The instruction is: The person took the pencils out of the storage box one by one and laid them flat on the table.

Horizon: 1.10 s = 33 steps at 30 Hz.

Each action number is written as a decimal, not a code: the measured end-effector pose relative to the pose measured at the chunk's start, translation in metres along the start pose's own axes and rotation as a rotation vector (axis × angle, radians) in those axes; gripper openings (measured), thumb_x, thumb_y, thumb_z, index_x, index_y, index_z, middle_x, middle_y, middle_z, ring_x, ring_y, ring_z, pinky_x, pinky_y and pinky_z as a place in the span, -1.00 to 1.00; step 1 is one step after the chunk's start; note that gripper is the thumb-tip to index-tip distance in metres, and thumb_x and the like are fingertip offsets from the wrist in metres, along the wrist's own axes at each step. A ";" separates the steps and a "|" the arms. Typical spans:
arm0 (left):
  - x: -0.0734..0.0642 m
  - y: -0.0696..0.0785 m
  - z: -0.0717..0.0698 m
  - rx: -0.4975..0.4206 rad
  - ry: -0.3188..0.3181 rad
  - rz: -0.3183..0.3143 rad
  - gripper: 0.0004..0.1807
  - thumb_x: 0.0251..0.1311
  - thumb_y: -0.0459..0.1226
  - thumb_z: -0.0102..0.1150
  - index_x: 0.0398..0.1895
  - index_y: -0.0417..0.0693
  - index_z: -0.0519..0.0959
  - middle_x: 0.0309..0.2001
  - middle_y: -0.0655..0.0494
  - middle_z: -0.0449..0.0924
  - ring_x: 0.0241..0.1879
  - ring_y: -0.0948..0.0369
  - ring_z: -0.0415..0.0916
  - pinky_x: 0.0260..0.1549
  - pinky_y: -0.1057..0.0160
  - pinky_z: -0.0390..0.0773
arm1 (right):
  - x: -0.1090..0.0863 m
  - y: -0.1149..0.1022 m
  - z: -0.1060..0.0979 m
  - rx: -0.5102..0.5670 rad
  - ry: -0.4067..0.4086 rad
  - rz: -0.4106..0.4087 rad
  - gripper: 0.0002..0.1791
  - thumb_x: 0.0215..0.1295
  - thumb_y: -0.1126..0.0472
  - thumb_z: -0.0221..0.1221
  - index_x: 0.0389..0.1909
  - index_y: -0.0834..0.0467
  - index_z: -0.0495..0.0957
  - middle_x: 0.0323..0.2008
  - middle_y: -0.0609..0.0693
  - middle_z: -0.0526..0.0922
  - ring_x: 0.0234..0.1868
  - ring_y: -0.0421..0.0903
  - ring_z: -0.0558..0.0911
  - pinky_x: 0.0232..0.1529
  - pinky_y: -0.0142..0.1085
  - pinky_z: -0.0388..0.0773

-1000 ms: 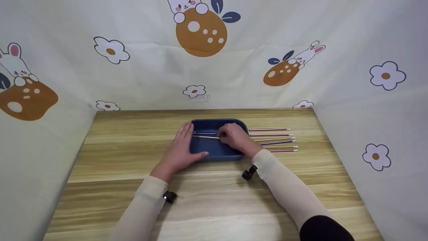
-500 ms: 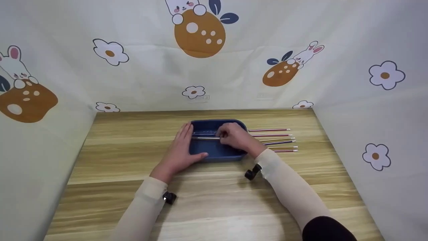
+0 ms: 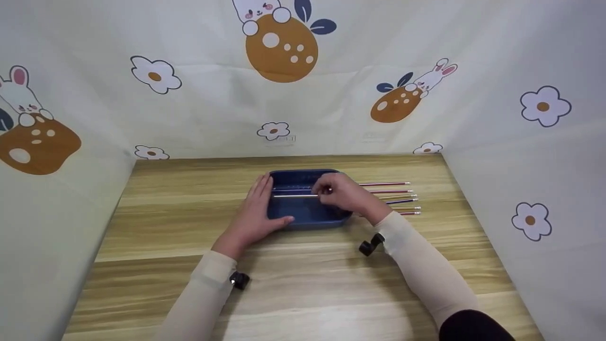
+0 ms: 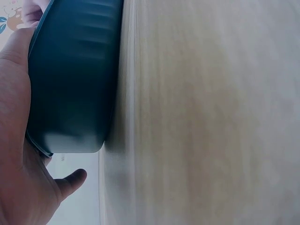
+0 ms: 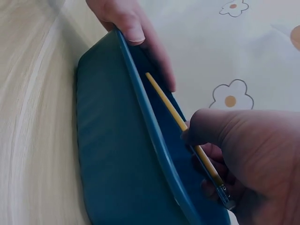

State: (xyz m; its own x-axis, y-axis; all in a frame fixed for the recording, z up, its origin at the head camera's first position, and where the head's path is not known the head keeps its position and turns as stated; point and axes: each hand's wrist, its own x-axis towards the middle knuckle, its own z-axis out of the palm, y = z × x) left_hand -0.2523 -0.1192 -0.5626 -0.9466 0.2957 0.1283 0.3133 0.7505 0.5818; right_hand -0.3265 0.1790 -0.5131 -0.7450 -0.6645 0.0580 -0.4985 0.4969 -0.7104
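Observation:
A yellow pencil (image 3: 296, 195) with an eraser end is pinched between the thumb and fingers of my right hand (image 3: 343, 192). It lies lengthwise over the inside of a deep blue plastic tray (image 3: 303, 213); in the right wrist view, the pencil (image 5: 168, 104) slants along the tray's opening, eraser toward the palm. Behind it a dark blue pencil (image 3: 289, 189) lies inside the tray. My left hand (image 3: 253, 208) rests on the tray's left end, fingers straight along the rim and thumb spread over the front rim. In the left wrist view, the left hand (image 4: 14, 126) touches the tray's side.
To the right of the tray, several pencils (image 3: 400, 192) lie side by side on the wooden table (image 3: 303, 284), eraser ends pointing right; my right hand and wrist partly cover them. Patterned cloth (image 3: 213, 109) with rabbits and flowers hangs around the back and sides.
My right hand has shifted a little to the right, the pencil still pinched in it. The pencil now lies more level across the tray. My left hand stays in place.

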 end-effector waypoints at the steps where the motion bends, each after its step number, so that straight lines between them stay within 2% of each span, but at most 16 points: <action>1: 0.000 0.000 0.000 -0.003 0.001 0.001 0.43 0.21 0.41 0.44 0.83 -0.19 -0.09 0.83 -0.06 -0.20 0.80 -0.04 -0.31 0.69 -0.14 -0.02 | -0.002 0.000 -0.002 0.007 0.002 -0.003 -0.76 0.40 0.44 0.32 0.01 0.25 0.82 -0.14 0.03 0.77 -0.16 -0.09 0.66 -0.10 -0.18 0.66; 5: 0.000 0.000 0.000 -0.004 0.006 0.001 0.43 0.20 0.39 0.47 0.83 -0.19 -0.07 0.83 -0.07 -0.19 0.80 -0.04 -0.30 0.69 -0.15 0.00 | -0.012 0.000 -0.009 0.040 0.020 -0.007 -0.76 0.40 0.45 0.31 -0.01 0.23 0.83 -0.14 0.02 0.76 -0.16 -0.08 0.64 -0.12 -0.22 0.62; 12: 0.001 -0.001 0.001 0.012 -0.002 -0.008 0.45 0.18 0.47 0.41 0.83 -0.18 -0.08 0.83 -0.07 -0.19 0.80 -0.05 -0.29 0.69 -0.17 0.00 | -0.028 0.005 -0.022 0.078 0.052 -0.009 -0.74 0.37 0.48 0.29 -0.03 0.23 0.83 -0.17 0.04 0.77 -0.15 -0.08 0.66 -0.12 -0.27 0.63; 24: 0.000 0.001 0.000 0.002 -0.016 -0.033 0.44 0.19 0.44 0.44 0.84 -0.13 -0.10 0.84 -0.03 -0.23 0.80 -0.03 -0.32 0.68 -0.22 0.00 | -0.057 0.016 -0.042 0.061 0.063 -0.021 -0.77 0.40 0.49 0.32 -0.04 0.23 0.84 -0.18 0.07 0.78 -0.21 -0.08 0.60 -0.21 -0.28 0.53; 28: 0.000 0.001 0.000 0.012 -0.017 -0.027 0.45 0.19 0.46 0.41 0.84 -0.14 -0.10 0.84 -0.04 -0.23 0.80 -0.05 -0.31 0.67 -0.25 0.01 | -0.069 0.022 -0.050 0.069 0.079 -0.010 -0.74 0.40 0.50 0.32 -0.05 0.18 0.85 -0.15 0.08 0.80 -0.23 -0.09 0.58 -0.21 -0.26 0.53; 33: 0.000 0.001 0.001 0.001 -0.014 -0.029 0.42 0.21 0.40 0.46 0.84 -0.14 -0.09 0.84 -0.03 -0.23 0.80 -0.06 -0.31 0.68 -0.23 -0.01 | -0.085 0.028 -0.060 0.057 0.094 0.010 -0.73 0.38 0.51 0.32 -0.06 0.16 0.86 -0.19 0.08 0.79 -0.25 -0.12 0.57 -0.22 -0.29 0.51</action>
State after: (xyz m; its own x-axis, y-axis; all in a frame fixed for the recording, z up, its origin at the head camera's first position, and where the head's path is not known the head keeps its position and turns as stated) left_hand -0.2519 -0.1179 -0.5622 -0.9541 0.2825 0.0999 0.2860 0.7594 0.5844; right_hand -0.3041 0.2828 -0.4959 -0.7898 -0.6026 0.1144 -0.4664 0.4689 -0.7501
